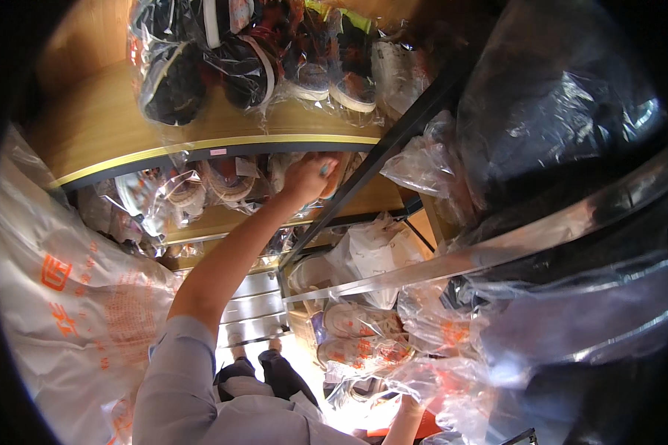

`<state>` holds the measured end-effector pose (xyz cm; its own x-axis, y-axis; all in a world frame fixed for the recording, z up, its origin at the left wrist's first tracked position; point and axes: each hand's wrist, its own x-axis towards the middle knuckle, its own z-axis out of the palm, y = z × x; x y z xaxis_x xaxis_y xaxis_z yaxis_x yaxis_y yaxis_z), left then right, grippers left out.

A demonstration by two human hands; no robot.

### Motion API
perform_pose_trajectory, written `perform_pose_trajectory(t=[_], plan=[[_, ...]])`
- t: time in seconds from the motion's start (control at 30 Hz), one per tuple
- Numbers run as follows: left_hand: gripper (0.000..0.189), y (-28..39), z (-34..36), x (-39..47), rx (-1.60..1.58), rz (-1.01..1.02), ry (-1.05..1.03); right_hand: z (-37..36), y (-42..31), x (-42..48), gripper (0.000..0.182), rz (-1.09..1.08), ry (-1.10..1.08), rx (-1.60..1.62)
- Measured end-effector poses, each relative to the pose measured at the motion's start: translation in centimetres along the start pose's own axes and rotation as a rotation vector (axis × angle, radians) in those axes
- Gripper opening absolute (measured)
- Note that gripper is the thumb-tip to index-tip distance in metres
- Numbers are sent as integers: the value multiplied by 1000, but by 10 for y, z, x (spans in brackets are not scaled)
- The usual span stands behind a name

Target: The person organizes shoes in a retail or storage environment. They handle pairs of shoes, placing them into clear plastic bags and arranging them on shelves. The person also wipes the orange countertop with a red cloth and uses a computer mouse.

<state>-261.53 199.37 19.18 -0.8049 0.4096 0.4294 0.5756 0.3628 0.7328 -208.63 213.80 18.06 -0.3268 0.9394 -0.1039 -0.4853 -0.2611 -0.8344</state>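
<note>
My left hand point(312, 177) reaches under the yellow-edged upper shelf board point(222, 154), its fingers curled beside an orange-brown item point(334, 175), perhaps a shoe. A small teal thing shows at the fingers; whether they grip anything is unclear. Left of this hand, on the lower shelf, several shoes point(231, 181) sit in clear plastic bags. Low on the right is my right hand point(409, 410), against a clear plastic bag point(445, 384) with red print. Its fingers are mostly hidden by plastic and glare. Near it lies a pair of light shoes point(362, 336) under printed plastic.
More bagged dark shoes point(178, 83) stand on the upper shelf. A black metal post point(367, 172) slants close to my left hand, and a shiny rail point(479, 253) crosses the right side. Large printed white covers point(83, 295) hang at left, dark plastic-covered items point(556, 111) at right.
</note>
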Motion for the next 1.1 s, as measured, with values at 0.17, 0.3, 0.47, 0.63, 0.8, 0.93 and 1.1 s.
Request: perform_pose_trajectory(t=[0.17, 0.3, 0.47, 0.63, 0.8, 0.93, 1.1], plan=[[34, 16, 65, 71, 376, 25, 295, 9, -1, 29, 16, -197, 29, -186], [35, 19, 80, 82, 359, -21, 280, 17, 4, 39, 13, -327, 40, -340], [36, 21, 69, 79, 310, -10, 243, 55, 16, 73, 9, -494, -63, -537], [37, 10, -3, 58, 263, -46, 171, 141, 39, 144, 6, -716, -345, -695], [37, 4, -12, 46, 177, -49, 68, 207, 69, 209, 4, -928, -536, -825], [37, -15, -16, 39, 87, -61, 36, 252, 101, 243, 6, -1044, -677, -872], [33, -20, -25, 31, 240, -3, 106, 267, 125, 253, 12, -908, -765, -779]])
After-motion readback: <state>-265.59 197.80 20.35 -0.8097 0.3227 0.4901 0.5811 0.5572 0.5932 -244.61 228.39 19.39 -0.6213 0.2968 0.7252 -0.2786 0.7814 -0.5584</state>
